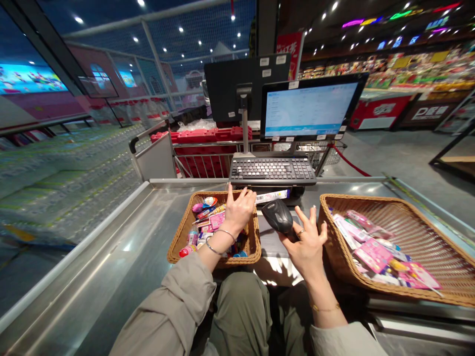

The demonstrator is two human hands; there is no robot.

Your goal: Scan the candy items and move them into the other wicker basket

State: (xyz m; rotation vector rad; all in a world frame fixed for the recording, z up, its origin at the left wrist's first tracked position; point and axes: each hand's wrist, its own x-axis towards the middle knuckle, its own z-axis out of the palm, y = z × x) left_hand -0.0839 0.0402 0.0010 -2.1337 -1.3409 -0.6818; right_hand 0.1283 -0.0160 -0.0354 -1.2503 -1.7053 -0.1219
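Observation:
My left hand (239, 211) reaches over the left wicker basket (171, 247), back of the hand up, with one finger raised. Its fingertips grip the end of a slim white package (272, 196) with a barcode, which sticks out to the right below the keyboard. My right hand (306, 244) has a black handheld barcode scanner (277, 216) between thumb and palm, with its other fingers spread apart. The scanner's head points toward the package and left basket; its handle is mostly hidden. Small colourful packaged sweets and toys (213, 222) lie in the left basket, partly covered by my left arm.
A right wicker basket (441, 232) holds several pink and white packages (374, 254). Behind the metal counter (122, 247) are a keyboard (272, 168), a lit monitor (309, 109) and a second screen's dark back (237, 81). Wrapped bottles (74, 183) are stacked at left.

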